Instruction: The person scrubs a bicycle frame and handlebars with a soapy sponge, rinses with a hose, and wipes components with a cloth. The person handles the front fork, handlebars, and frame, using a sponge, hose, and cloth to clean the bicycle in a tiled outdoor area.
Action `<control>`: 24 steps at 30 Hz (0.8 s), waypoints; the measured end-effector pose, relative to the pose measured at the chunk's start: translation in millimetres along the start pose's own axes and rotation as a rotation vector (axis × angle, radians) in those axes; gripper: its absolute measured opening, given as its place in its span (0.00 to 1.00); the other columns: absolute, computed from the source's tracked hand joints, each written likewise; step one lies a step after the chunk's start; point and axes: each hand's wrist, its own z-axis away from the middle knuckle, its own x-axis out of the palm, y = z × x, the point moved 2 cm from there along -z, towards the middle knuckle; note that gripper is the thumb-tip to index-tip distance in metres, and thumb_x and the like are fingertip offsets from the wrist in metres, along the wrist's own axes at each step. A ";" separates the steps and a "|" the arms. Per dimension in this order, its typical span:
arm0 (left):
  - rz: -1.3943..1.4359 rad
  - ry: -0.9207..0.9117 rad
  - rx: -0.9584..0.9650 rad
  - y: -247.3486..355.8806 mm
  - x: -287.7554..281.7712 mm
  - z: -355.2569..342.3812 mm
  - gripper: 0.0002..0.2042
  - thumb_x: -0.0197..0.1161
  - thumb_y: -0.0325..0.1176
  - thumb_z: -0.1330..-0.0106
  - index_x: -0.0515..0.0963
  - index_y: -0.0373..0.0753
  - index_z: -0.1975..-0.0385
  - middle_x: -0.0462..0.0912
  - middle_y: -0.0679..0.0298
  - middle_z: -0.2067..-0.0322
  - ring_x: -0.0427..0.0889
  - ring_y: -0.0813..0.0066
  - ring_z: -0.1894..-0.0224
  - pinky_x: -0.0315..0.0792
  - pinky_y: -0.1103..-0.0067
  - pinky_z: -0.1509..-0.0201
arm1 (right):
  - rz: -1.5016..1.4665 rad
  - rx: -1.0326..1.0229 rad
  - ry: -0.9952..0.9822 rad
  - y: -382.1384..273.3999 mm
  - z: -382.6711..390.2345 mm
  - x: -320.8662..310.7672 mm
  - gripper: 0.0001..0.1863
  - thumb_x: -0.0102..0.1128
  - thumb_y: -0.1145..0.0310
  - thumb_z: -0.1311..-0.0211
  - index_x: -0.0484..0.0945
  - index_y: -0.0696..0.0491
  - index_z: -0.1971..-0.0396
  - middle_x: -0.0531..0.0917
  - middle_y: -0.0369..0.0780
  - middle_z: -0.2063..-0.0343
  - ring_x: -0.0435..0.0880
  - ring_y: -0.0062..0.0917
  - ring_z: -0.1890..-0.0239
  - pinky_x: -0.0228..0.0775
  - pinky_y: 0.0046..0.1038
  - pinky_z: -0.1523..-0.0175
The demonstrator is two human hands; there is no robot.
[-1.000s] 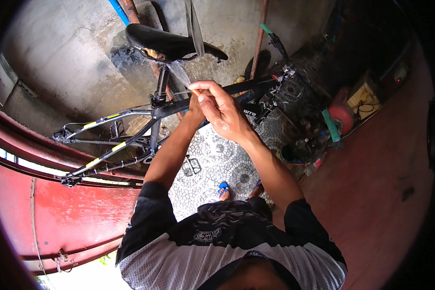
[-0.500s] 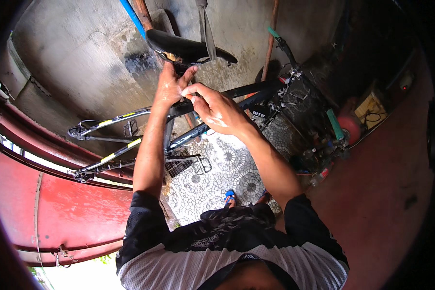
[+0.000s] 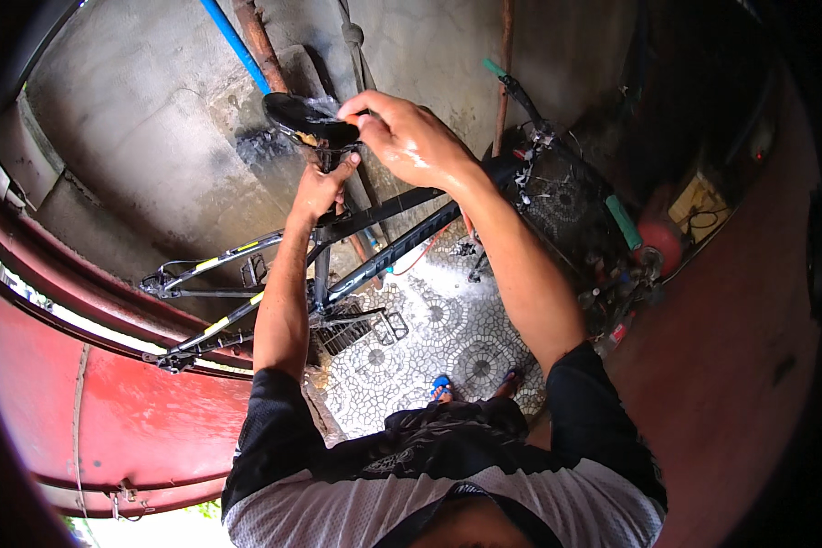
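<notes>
A black bicycle saddle [image 3: 292, 114] with whitish suds on top tops a dark bicycle frame [image 3: 393, 245], which hangs or stands before the wall without wheels. Just under the saddle, my left hand [image 3: 318, 194] is closed around the seat post, thumb pointing up and right. My right hand [image 3: 406, 137] pinches a small orange thing [image 3: 353, 119] against the saddle's upper right side; most of it is hidden by the fingers, so its kind is unclear. Wet, soapy streaks shine on the back of my right hand.
Handlebars with green grips [image 3: 623, 224] stretch out at the right. A strap [image 3: 353, 36] hangs above the saddle, beside a blue pole [image 3: 236, 44]. Bottles and a wooden box [image 3: 700, 203] lie at the right. Below is a patterned tile floor [image 3: 411, 365]; a red gate [image 3: 155, 402] stands left.
My right hand has moved up from beside the left hand onto the saddle's top. The saddle has turned, showing its upper face, and the strap no longer crosses it.
</notes>
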 end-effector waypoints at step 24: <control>0.496 -0.550 -0.266 14.6 0.2 -49.3 0.24 0.74 0.44 0.38 0.67 0.43 0.89 0.65 0.70 0.90 0.62 0.81 0.89 0.56 0.78 0.85 | -0.129 0.182 -0.157 85.3 31.5 64.8 0.12 0.49 0.69 0.29 0.74 0.49 0.49 0.85 0.48 0.54 0.84 0.48 0.52 0.76 0.42 0.50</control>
